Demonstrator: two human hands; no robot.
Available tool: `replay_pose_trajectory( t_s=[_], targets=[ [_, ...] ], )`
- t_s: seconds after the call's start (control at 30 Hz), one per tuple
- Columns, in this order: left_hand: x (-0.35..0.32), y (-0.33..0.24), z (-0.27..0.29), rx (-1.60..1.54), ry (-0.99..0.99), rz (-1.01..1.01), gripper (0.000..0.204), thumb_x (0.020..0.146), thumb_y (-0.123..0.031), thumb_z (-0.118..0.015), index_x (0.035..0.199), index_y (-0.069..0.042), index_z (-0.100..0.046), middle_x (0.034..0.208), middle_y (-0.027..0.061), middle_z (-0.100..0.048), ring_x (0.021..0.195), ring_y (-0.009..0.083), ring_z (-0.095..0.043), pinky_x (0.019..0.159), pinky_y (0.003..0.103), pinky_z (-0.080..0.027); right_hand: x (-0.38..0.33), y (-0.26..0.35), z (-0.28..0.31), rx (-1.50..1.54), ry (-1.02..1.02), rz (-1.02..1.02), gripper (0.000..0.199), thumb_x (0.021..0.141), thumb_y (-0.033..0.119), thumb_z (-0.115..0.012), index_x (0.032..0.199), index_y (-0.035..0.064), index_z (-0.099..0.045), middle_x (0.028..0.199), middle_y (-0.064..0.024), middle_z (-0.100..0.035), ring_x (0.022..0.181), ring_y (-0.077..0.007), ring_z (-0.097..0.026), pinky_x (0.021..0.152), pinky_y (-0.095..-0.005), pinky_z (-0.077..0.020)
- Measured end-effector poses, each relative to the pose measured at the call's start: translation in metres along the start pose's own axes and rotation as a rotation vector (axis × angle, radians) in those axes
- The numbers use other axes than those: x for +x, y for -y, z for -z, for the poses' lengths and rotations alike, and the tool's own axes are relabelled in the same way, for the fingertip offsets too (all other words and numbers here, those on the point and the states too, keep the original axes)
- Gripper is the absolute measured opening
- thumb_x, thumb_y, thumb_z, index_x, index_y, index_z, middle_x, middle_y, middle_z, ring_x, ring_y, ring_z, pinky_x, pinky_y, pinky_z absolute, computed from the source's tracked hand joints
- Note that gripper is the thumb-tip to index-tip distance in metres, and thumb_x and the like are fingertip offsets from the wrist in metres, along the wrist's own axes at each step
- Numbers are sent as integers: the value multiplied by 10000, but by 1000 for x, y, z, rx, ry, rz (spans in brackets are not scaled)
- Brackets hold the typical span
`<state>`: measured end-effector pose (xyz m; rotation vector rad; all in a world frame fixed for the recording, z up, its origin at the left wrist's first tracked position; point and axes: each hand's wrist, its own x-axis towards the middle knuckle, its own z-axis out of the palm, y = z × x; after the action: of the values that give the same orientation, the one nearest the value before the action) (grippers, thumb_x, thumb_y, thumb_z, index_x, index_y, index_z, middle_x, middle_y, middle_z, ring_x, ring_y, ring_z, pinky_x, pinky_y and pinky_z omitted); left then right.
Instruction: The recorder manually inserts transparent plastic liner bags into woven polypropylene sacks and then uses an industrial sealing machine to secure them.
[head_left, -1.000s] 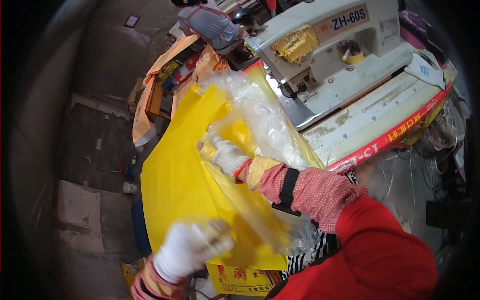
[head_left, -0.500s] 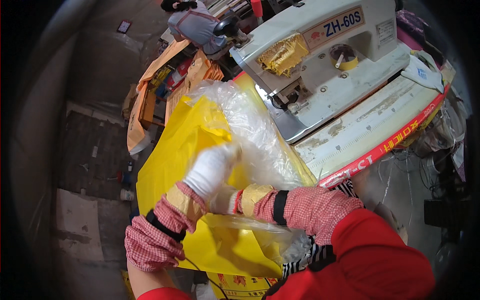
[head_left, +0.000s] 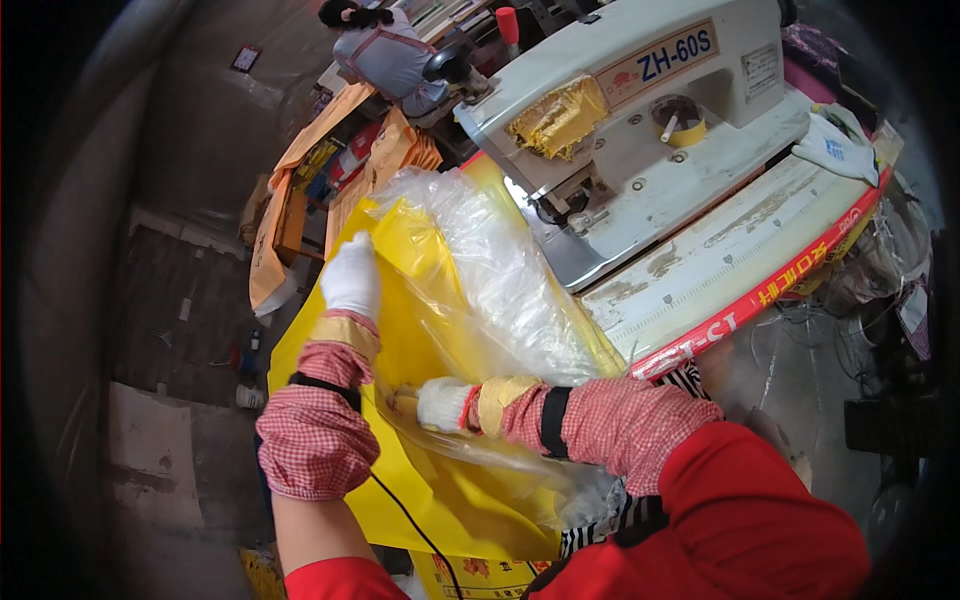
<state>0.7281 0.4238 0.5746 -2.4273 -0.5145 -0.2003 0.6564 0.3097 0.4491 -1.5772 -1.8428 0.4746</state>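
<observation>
A large yellow sheet or bag (head_left: 310,390) slopes below my hands, with crumpled clear plastic film (head_left: 510,270) over its right side. My left hand (head_left: 352,275), in a white glove, is at the yellow material's upper left. Its fingers look closed at the film's left edge, though the glove hides most of the grip. My right hand (head_left: 440,405), in a white glove with tan fingertips, reaches across from the right. It is closed on the film over the middle of the yellow material. Checked sleeve covers with black bands wrap both forearms.
A white sewing machine (head_left: 640,130) stands on a table (head_left: 700,270) with a red edge strip, upper right. A yellow tape roll (head_left: 680,125) and a white glove (head_left: 838,148) lie there. Orange sheets (head_left: 300,150) hang at upper left, near a seated person (head_left: 385,55).
My left hand has moved up and left, away from my right hand. The clear film now spreads further left over the yellow material. My right hand has barely moved.
</observation>
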Motion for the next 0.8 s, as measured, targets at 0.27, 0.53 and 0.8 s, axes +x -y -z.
replay_pose_trajectory(
  t_s=[0.27, 0.53, 0.8],
  targets=[
    [70, 54, 128, 349, -181, -204, 186, 869, -146, -465, 932, -92, -631, 852, 139, -663, 827, 309, -655, 700, 401, -528, -132, 59, -52, -192, 294, 383, 296, 774, 343, -569, 942, 116, -659, 899, -93, -646, 856, -264, -610, 784, -396, -478],
    [58, 36, 157, 250, 12, -84, 327, 935, -256, -372, 1003, -75, -636, 958, 133, -661, 907, 304, -638, 776, 402, -501, -192, 37, 15, 63, -142, -114, 372, 883, 337, -446, 1123, 81, -569, 956, -140, -631, 863, -315, -622, 729, -417, -495],
    [53, 26, 148, 311, 30, -149, 323, 947, -239, -360, 1004, -85, -639, 936, 126, -663, 914, 295, -635, 773, 372, -502, -208, 21, 75, -282, -1268, -331, 711, 682, 249, -744, 1268, -7, -434, 981, -185, -585, 926, -348, -570, 800, -408, -469]
  ],
)
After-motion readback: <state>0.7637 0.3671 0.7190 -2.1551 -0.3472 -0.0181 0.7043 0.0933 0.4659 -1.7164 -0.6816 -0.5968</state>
